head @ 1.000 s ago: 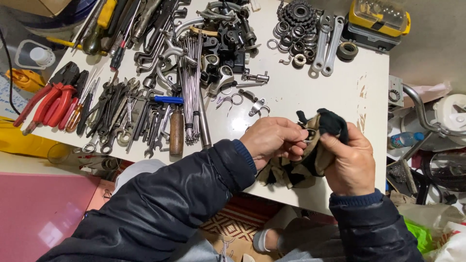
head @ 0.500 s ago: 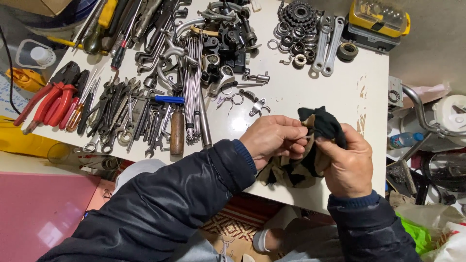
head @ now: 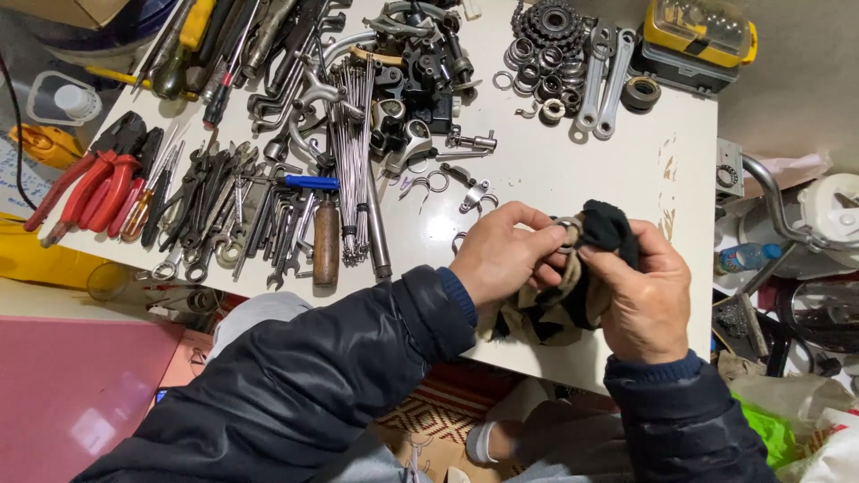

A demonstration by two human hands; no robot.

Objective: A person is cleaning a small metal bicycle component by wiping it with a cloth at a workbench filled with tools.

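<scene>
Both hands pinch a small metal ring (head: 565, 234) (seemingly) in a grimy rag (head: 573, 295).

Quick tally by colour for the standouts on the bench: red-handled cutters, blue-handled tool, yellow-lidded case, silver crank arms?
Red-handled cutters: 2
Blue-handled tool: 1
Yellow-lidded case: 1
Silver crank arms: 2
Total: 6
Left hand and right hand hold a rag.

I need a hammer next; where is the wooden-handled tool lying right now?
In the head view, the wooden-handled tool lies on the white table, left of the hands, between the wrench pile and the spoke bundle.
</scene>
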